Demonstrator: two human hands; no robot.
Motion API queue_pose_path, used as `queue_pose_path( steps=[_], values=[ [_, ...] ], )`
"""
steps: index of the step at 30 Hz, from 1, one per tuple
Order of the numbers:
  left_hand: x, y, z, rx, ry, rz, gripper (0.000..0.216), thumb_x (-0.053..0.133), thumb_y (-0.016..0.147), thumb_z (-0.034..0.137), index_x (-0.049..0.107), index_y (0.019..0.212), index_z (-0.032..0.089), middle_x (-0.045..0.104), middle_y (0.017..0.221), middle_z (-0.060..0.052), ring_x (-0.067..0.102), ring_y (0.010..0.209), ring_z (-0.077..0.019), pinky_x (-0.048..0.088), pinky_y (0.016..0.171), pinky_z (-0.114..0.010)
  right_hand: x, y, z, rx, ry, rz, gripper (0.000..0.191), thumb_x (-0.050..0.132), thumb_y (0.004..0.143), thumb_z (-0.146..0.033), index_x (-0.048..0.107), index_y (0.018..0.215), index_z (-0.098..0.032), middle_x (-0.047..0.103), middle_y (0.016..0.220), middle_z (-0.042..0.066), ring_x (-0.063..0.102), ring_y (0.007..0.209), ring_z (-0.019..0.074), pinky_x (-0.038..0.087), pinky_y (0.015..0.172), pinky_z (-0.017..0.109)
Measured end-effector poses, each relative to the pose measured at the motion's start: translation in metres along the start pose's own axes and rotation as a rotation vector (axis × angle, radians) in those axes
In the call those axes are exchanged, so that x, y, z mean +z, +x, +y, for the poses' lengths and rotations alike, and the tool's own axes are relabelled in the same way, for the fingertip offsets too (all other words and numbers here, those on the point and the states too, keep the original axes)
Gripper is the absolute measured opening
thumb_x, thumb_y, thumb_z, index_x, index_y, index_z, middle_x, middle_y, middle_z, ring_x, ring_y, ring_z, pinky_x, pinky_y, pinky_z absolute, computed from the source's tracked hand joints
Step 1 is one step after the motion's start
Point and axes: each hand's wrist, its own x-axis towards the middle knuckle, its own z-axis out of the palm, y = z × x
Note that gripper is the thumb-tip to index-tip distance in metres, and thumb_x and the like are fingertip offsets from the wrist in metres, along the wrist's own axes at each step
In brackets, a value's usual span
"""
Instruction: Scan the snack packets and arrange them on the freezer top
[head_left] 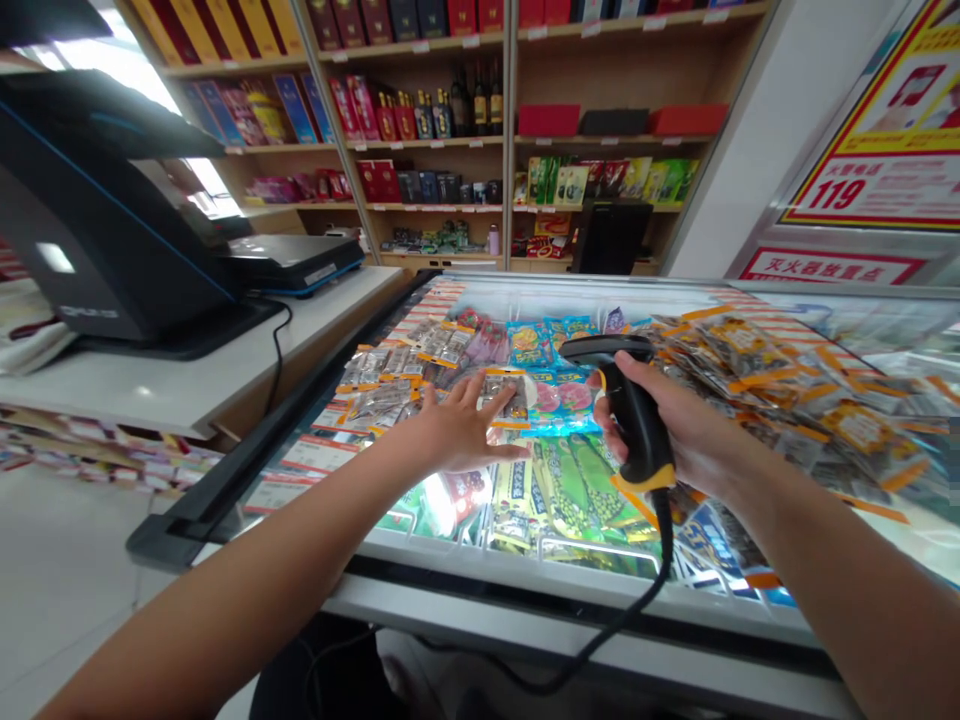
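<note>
My right hand (694,430) is wrapped round the grip of a black barcode scanner (628,395) with an orange band, its head pointing left and its black cable (600,640) hanging down over the freezer's front edge. My left hand (457,430) is stretched out with fingers spread, palm down, over the packaged snacks (420,370) lying in the open chest freezer (570,580). It hovers just above or touches a silvery packet with an orange strip; I cannot tell which.
A white counter (225,360) at the left carries a black till screen (97,220) and a flat black device (292,262). Wooden shelves (510,150) of bottles and boxes stand behind. A red and yellow notice (892,130) hangs on the right wall.
</note>
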Motion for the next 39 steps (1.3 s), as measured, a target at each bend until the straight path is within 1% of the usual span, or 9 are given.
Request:
queue_pose_path(
  steps=[3,7,11,14,18,22,26,30,39],
  values=[
    [-0.002,-0.001,-0.004,-0.048,0.046,0.071,0.105,0.031,0.083,0.09,0.018,0.165,0.027,0.019,0.169,-0.022,0.019,0.154,-0.0474,0.02,0.113,-0.077,-0.004,0.0,-0.001,-0.016,0.019,-0.021,0.036,0.05,0.099,-0.057,0.058,0.1,-0.022,0.062,0.068,0.0,0.057,0.044,0.014,0.044,0.039,0.024],
    [-0.002,0.0,-0.015,-0.135,0.136,0.181,0.103,0.033,0.084,0.088,0.04,0.156,0.014,0.051,0.147,-0.027,0.043,0.141,-0.0456,0.027,0.114,-0.069,-0.013,-0.003,-0.009,-0.044,0.058,-0.018,0.038,0.051,0.098,-0.059,0.058,0.098,-0.022,0.06,0.068,0.001,0.055,0.047,0.0141,0.043,0.039,0.025],
    [0.001,0.003,-0.018,-0.081,0.237,0.339,0.091,0.041,0.089,0.08,0.054,0.141,0.007,0.049,0.148,-0.029,0.039,0.144,-0.0457,0.023,0.119,-0.064,-0.021,-0.011,-0.026,-0.139,0.104,0.055,0.038,0.051,0.096,-0.059,0.06,0.096,-0.022,0.058,0.066,0.001,0.053,0.047,0.0139,0.043,0.041,0.026],
    [0.002,0.003,-0.002,0.206,0.223,0.455,0.072,0.047,0.097,0.065,0.053,0.14,0.009,0.038,0.159,-0.026,0.03,0.151,-0.0422,0.017,0.123,-0.062,-0.03,-0.019,-0.038,-0.257,0.212,0.022,0.032,0.053,0.095,-0.053,0.061,0.093,-0.023,0.052,0.065,-0.002,0.046,0.044,0.0103,0.038,0.042,0.024],
    [0.007,-0.001,0.041,0.795,0.029,0.402,0.06,0.04,0.104,0.053,0.04,0.152,0.016,0.025,0.169,-0.015,0.023,0.156,-0.0281,0.025,0.126,-0.046,-0.038,-0.023,-0.043,-0.299,0.322,-0.074,0.024,0.06,0.09,-0.047,0.06,0.09,-0.023,0.042,0.061,-0.006,0.033,0.041,0.0074,0.034,0.043,0.024],
    [0.018,-0.008,0.075,1.043,-0.016,0.334,0.067,0.039,0.104,0.053,0.035,0.155,0.01,0.027,0.168,-0.016,0.029,0.154,-0.0276,0.032,0.123,-0.044,-0.035,-0.022,-0.039,-0.282,0.317,-0.101,0.023,0.063,0.088,-0.046,0.058,0.089,-0.023,0.042,0.06,-0.006,0.032,0.042,0.0075,0.032,0.042,0.023],
    [0.014,-0.024,0.083,1.017,0.073,0.297,0.062,0.048,0.101,0.044,0.041,0.152,0.011,0.041,0.161,-0.017,0.043,0.145,-0.0298,0.042,0.113,-0.043,-0.03,-0.02,-0.036,-0.284,0.24,-0.055,0.027,0.061,0.089,-0.05,0.056,0.091,-0.023,0.044,0.06,-0.006,0.036,0.042,0.0083,0.034,0.041,0.023],
    [0.001,-0.043,0.081,0.919,0.187,0.322,0.047,0.051,0.101,0.04,0.054,0.142,0.018,0.054,0.148,-0.014,0.062,0.115,-0.0265,0.051,0.096,-0.039,-0.029,-0.021,-0.037,-0.292,0.067,0.02,0.031,0.054,0.092,-0.055,0.054,0.09,-0.024,0.044,0.06,-0.005,0.037,0.043,0.01,0.037,0.043,0.024],
    [0.005,-0.04,0.072,0.718,0.224,0.42,0.031,0.058,0.097,0.038,0.063,0.122,0.021,0.063,0.122,-0.011,0.063,0.105,-0.0275,0.053,0.083,-0.039,-0.019,-0.014,-0.021,-0.1,-0.054,-0.09,0.032,0.056,0.093,-0.054,0.058,0.086,-0.022,0.057,0.062,-0.001,0.045,0.04,0.0103,0.036,0.038,0.023]
  ],
)
